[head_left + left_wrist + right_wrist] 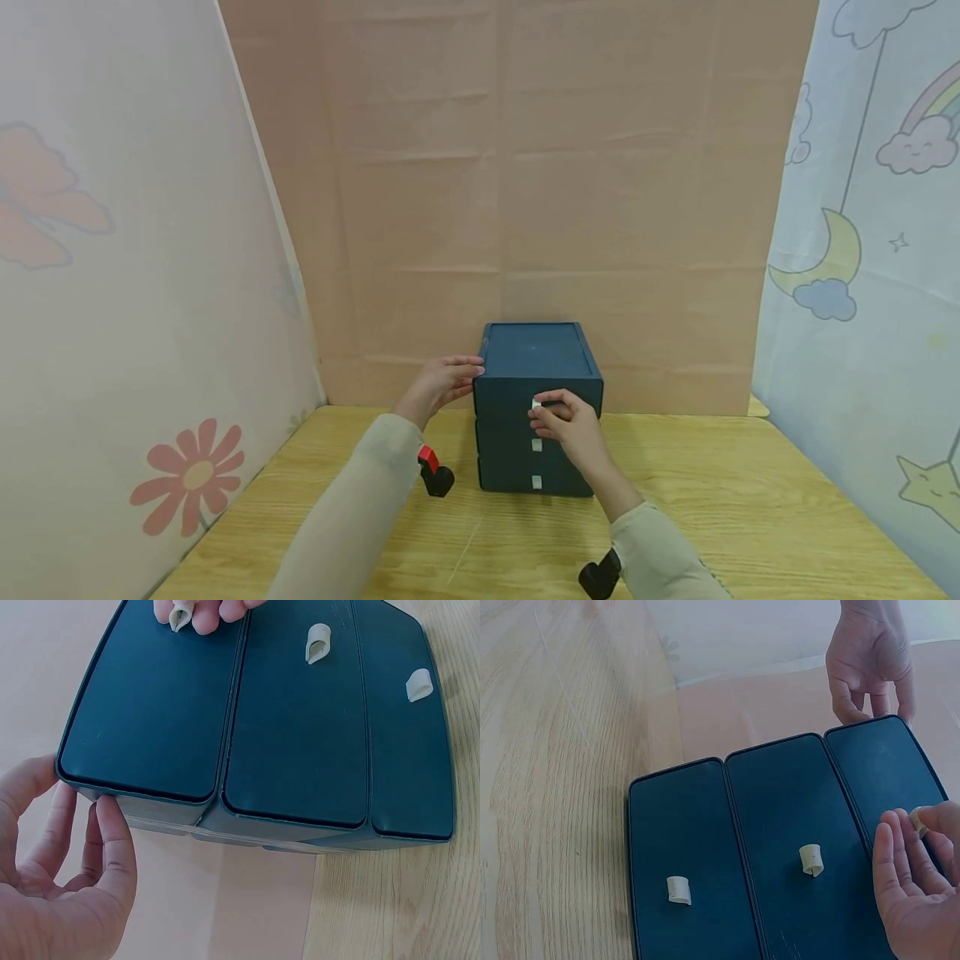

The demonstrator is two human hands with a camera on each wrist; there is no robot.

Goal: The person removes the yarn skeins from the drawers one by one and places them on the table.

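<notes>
A dark blue cabinet (534,352) with three stacked drawers stands upright on the table, its front towards me. Every drawer front carries a small cream-white looped pull tab. My right hand (568,423) pinches the top drawer's pull tab (180,618) between thumb and fingers; that drawer appears closed. Below it, the middle pull tab (811,859) and the bottom pull tab (679,889) are untouched. At the cabinet's upper left edge, my left hand (71,862) touches the corner and side with its fingertips, the fingers only slightly bent.
The wooden table (675,500) extends around the cabinet. Behind it rises a tan paper backdrop (540,208). Printed pale curtains flank the table, the left curtain (150,333) with a flower and the right curtain (900,350) with a moon and clouds.
</notes>
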